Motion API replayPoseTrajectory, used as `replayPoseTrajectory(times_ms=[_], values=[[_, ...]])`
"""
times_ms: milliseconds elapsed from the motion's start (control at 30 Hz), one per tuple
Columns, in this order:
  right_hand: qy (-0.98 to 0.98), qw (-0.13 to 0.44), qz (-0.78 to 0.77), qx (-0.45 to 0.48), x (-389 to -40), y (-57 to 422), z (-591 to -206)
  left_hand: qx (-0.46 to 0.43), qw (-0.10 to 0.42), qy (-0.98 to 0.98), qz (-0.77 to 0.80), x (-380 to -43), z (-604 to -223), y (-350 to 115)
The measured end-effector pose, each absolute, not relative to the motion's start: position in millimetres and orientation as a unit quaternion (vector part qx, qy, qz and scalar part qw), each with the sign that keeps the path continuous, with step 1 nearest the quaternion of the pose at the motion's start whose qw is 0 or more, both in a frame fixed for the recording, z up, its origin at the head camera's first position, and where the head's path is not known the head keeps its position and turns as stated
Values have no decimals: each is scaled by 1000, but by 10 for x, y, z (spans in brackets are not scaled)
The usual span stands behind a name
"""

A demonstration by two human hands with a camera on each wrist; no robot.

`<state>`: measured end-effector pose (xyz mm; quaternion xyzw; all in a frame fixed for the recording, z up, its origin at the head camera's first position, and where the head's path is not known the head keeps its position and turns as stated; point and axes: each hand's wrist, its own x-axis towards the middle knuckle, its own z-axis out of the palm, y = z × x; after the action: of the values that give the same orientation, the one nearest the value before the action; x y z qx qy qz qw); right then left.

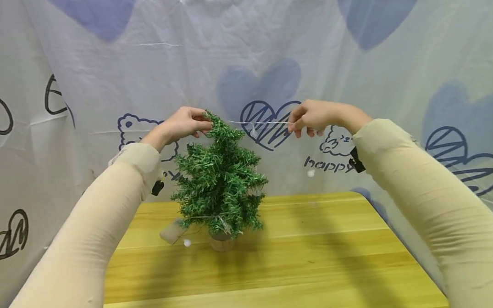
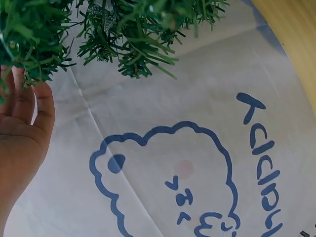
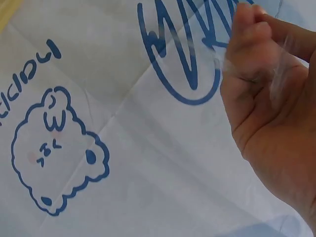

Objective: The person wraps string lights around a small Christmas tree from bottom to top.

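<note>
A small green artificial Christmas tree (image 1: pixel 220 173) stands upright on the table, left of centre in the head view. My left hand (image 1: pixel 185 123) holds its tip, the fingers partly hidden by green needles; in the left wrist view, this hand (image 2: pixel 24 123) reaches up under the branches. Level with the tip, my right hand (image 1: pixel 312 115) pinches a thin pale string (image 1: pixel 266 122) between thumb and fingers. The string runs taut from the treetop to that hand, with a clear bulb-like piece (image 1: pixel 253 130) hanging from it. Some clear strip, blurred, crosses the right palm (image 3: pixel 256 98) in the right wrist view.
A beige cylinder (image 1: pixel 172 231) lies on the wooden table (image 1: pixel 276 272) left of the tree base (image 1: pixel 221 243). A small white ball (image 1: pixel 187 242) is beside it, and another white ball (image 1: pixel 311 173) shows below the right hand. Behind hangs a white printed cloth (image 1: pixel 193 73).
</note>
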<state>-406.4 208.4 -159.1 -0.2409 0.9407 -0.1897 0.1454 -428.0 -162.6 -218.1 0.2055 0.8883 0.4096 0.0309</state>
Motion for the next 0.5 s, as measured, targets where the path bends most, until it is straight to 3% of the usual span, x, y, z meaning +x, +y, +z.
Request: replayPoseTrajectory(times_ms=[267, 500], values=[[936, 162, -210, -231, -4070, 2170, -1506, 194, 26, 890, 412, -4249, -2185, -1740], [908, 66, -331, -248, -4060, 1971, -1412, 185, 27, 887, 422, -4239, -2228, -1781]])
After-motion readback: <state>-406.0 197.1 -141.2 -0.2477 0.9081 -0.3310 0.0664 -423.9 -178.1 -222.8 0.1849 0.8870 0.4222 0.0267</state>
